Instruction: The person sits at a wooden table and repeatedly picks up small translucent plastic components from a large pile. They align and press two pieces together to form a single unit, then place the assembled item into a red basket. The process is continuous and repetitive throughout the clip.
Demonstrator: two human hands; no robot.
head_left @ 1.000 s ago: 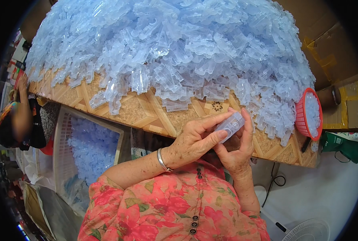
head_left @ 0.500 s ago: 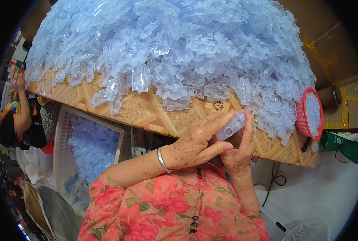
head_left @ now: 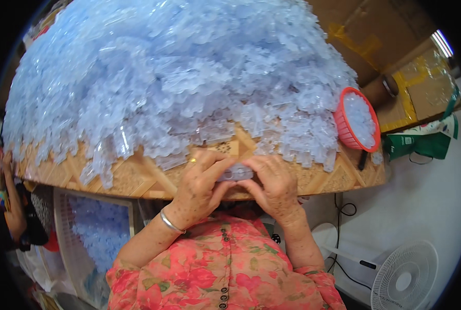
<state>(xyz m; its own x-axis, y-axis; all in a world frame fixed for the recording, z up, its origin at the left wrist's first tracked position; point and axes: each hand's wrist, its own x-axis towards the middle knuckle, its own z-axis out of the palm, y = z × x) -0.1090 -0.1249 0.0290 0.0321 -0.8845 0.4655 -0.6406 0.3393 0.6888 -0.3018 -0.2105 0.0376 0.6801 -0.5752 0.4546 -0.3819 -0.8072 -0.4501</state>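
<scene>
A small clear plastic part sits between my two hands, just over the table's near edge. My left hand, with a silver bangle at the wrist and a ring on one finger, pinches its left end between thumb and fingers. On the other end, my right hand grips with thumb below and fingers on top. The fingertips cover both ends of the part. Beyond my hands a huge heap of clear, bluish plastic pieces covers most of the patterned table.
A red basket of small pale pieces stands at the table's right, beside a dark marker-like object. Below left is a crate of bluish pieces. A white fan stands lower right, cardboard boxes behind. Another person's arm shows far left.
The plastic part has turned from tilted to nearly level. My right hand has come round to its right end, back outward, and both hands now grip opposite ends. The view has shifted.
</scene>
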